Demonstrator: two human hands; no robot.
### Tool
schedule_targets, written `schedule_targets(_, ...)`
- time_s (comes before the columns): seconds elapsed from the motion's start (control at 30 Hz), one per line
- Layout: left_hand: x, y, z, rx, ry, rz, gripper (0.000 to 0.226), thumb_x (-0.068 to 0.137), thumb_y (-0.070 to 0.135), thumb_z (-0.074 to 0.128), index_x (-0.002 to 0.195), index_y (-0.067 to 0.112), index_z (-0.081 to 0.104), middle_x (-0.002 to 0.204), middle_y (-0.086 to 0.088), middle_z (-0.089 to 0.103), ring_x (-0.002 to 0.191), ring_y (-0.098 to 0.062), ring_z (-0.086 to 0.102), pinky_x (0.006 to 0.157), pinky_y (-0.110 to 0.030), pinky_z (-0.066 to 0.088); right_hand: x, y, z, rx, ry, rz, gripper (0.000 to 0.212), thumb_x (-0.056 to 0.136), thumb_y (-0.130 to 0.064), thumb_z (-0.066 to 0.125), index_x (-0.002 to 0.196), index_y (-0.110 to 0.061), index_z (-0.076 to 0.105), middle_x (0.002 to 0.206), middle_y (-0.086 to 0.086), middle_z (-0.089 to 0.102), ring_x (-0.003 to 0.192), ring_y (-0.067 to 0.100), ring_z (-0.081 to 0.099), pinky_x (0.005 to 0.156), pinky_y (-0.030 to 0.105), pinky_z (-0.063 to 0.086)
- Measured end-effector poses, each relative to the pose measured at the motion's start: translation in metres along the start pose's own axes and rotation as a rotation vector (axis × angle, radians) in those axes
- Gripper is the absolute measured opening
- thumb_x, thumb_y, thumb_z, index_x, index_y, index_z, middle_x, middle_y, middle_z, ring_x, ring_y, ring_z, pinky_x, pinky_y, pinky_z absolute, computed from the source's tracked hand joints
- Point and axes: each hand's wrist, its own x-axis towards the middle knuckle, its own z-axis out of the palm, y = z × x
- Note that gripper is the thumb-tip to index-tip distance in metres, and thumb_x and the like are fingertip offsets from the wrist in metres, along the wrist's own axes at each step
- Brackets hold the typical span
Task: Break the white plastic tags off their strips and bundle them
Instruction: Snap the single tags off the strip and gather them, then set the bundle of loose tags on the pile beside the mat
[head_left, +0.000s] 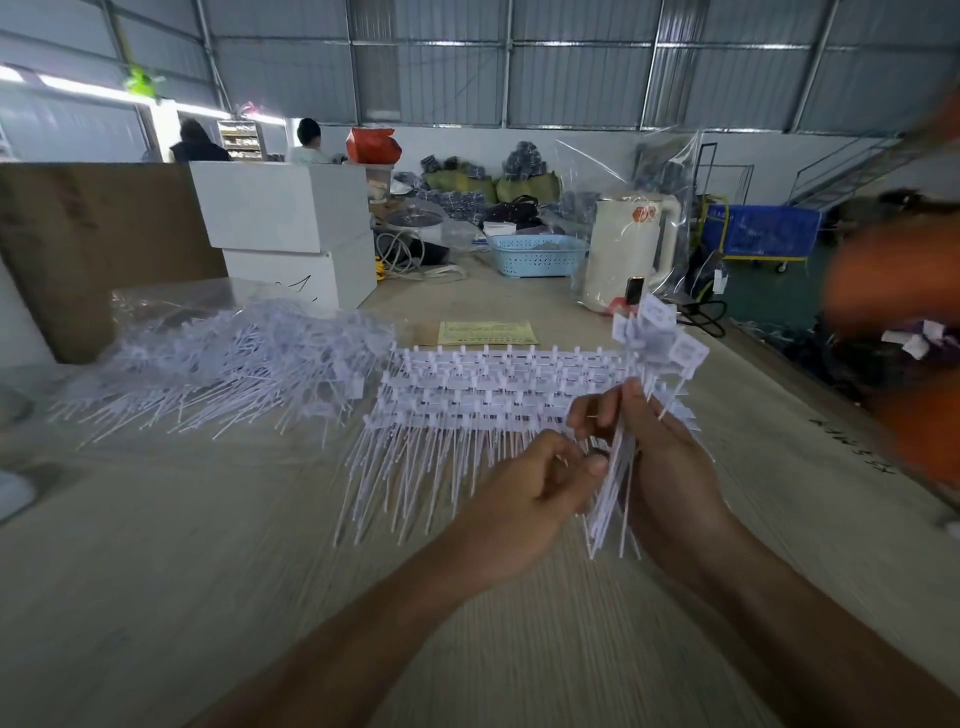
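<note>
A stack of white tag strips (483, 395) lies on the wooden table in front of me, the thin tails pointing toward me. My right hand (660, 457) grips an upright bundle of loose white tags (649, 338), their flat heads fanned out above my fingers and their tails hanging below. My left hand (530, 493) sits just left of it, fingers curled, thumb and fingers pinching the tails of the same bundle near its lower part. A big loose pile of separated tags (228, 364) lies on clear plastic at the left.
A yellow paper slip (487, 332) lies behind the strips. Farther back stand white boxes (291, 228), a blue basket (537, 254) and a white kettle (631, 244). A cardboard box (88, 249) is at the left. A person in orange (904, 332) sits blurred at the right.
</note>
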Motion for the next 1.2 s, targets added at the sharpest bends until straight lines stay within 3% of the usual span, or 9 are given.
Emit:
schedule_targets(0.2, 0.004, 0.006, 0.007, -0.026, -0.105, -0.08, 0.032, 0.092, 0.065, 0.045, 0.093, 0.034, 0.051, 0.074, 0.015, 0.057, 0.067, 0.0, 0.055, 0.067, -0.03, 0.045, -0.003, 0.01, 0.006, -0.051, 0.082, -0.045, 0.039, 0.097, -0.044, 0.043, 0.077, -0.01, 0.05, 0.091, 0.009, 0.059, 0.085, 0.016, 0.057, 0.08, 0.028, 0.049)
schedule_targets(0.43, 0.001, 0.011, 0.004, -0.277, -0.222, -0.189, 0.022, 0.104, 0.021, 0.049, 0.104, 0.004, 0.064, 0.083, -0.007, 0.067, 0.075, -0.014, 0.063, 0.071, -0.029, 0.049, 0.001, 0.018, 0.003, -0.232, 0.144, 0.014, 0.039, 0.105, -0.036, 0.046, 0.07, -0.02, 0.054, 0.071, 0.0, 0.054, 0.064, 0.014, 0.054, 0.063, 0.036, 0.043)
schedule_targets(0.63, 0.001, 0.02, 0.003, -0.607, -0.183, -0.34, 0.017, 0.1, 0.003, 0.045, 0.106, 0.011, 0.059, 0.059, -0.004, 0.057, 0.048, -0.018, 0.052, 0.048, -0.027, 0.048, 0.002, 0.027, 0.009, -0.372, 0.137, 0.045, 0.038, 0.102, -0.046, 0.047, 0.078, -0.018, 0.054, 0.065, 0.007, 0.052, 0.045, 0.022, 0.053, 0.038, 0.025, 0.04)
schedule_targets(0.73, 0.002, 0.019, -0.009, -0.621, -0.099, -0.448, 0.023, 0.098, 0.005, 0.038, 0.101, 0.018, 0.057, 0.054, 0.002, 0.041, 0.041, -0.01, 0.033, 0.043, -0.019, 0.03, 0.012, 0.033, 0.025, -0.402, 0.117, 0.039, 0.038, 0.105, -0.04, 0.045, 0.081, -0.011, 0.054, 0.07, 0.013, 0.05, 0.063, 0.021, 0.053, 0.056, 0.029, 0.044)
schedule_targets(0.87, 0.002, 0.016, -0.032, -0.437, 0.155, -0.434, 0.024, 0.107, 0.026, 0.038, 0.12, 0.029, 0.059, 0.049, 0.008, 0.043, 0.039, -0.005, 0.034, 0.039, -0.017, 0.027, 0.038, 0.034, 0.061, -0.354, 0.063, 0.107, 0.037, 0.105, -0.04, 0.046, 0.085, -0.011, 0.056, 0.073, 0.011, 0.059, 0.066, 0.02, 0.059, 0.051, 0.026, 0.046)
schedule_targets(1.03, -0.02, 0.0, -0.082, -0.336, 0.417, -0.423, 0.033, 0.109, 0.03, 0.033, 0.119, 0.013, 0.06, 0.041, 0.006, 0.045, 0.035, -0.007, 0.03, 0.04, -0.018, 0.022, 0.059, 0.047, 0.124, -0.454, -0.2, 0.182, 0.04, 0.102, -0.05, 0.046, 0.084, -0.017, 0.063, 0.076, 0.0, 0.069, 0.07, 0.012, 0.066, 0.066, 0.03, 0.053)
schedule_targets(1.07, -0.029, -0.006, -0.094, -0.315, 0.443, -0.433, 0.034, 0.108, 0.031, 0.035, 0.126, 0.012, 0.058, 0.055, 0.022, 0.033, 0.034, -0.006, 0.029, 0.039, -0.017, 0.021, 0.06, 0.054, 0.135, -0.481, -0.254, 0.193, 0.044, 0.101, -0.055, 0.044, 0.087, -0.018, 0.063, 0.079, 0.002, 0.067, 0.073, 0.013, 0.065, 0.07, 0.032, 0.054)
schedule_targets(1.1, -0.04, -0.013, -0.107, -0.291, 0.462, -0.444, 0.034, 0.108, 0.032, 0.037, 0.124, 0.01, 0.058, 0.079, 0.021, 0.033, 0.034, -0.005, 0.028, 0.04, -0.016, 0.02, 0.06, 0.06, 0.146, -0.511, -0.31, 0.206, 0.05, 0.101, -0.059, 0.039, 0.092, -0.017, 0.065, 0.084, 0.004, 0.067, 0.075, 0.014, 0.065, 0.072, 0.034, 0.054)
schedule_targets(1.2, -0.073, -0.038, -0.15, -0.21, 0.538, -0.499, 0.031, 0.107, 0.029, 0.041, 0.084, 0.014, 0.055, 0.048, 0.011, 0.03, 0.035, -0.006, 0.023, 0.043, -0.014, 0.016, 0.059, 0.081, 0.173, -0.766, -0.479, 0.111, 0.062, 0.101, -0.065, 0.026, 0.116, -0.016, 0.061, 0.108, 0.006, 0.067, 0.093, 0.021, 0.065, 0.083, 0.037, 0.052)
